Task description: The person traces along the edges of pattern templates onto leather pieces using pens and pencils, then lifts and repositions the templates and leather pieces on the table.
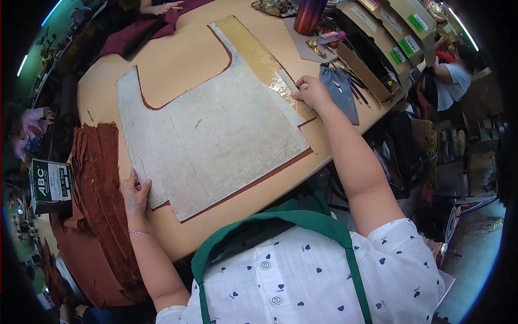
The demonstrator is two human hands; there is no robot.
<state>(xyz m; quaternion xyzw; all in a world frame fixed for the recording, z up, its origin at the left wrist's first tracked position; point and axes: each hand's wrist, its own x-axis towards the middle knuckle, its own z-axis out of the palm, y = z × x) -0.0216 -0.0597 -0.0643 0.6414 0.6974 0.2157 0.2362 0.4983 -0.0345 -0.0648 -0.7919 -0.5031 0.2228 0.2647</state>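
Observation:
A large grey cardboard pattern template (216, 135) with a deep U-shaped cutout lies on the table. A strip of shiny clear tape over a yellowish band (248, 51) runs along its right side. Reddish-brown material (259, 183) shows as a thin border under the template's lower edge and inside the cutout. At the lower left, my left hand (135, 195) holds the template's edge with thumb and fingers. My right hand (314, 93) pinches the taped right edge, fingers closed.
Stacked rust-brown pieces (100, 189) and a green ABC box (51, 183) stand left. At right are a grey pouch (340, 89), pencils, a cardboard tray (367, 70) and a dark red tumbler (310, 16). Another person's hand (166, 7) rests by maroon cloth (135, 35).

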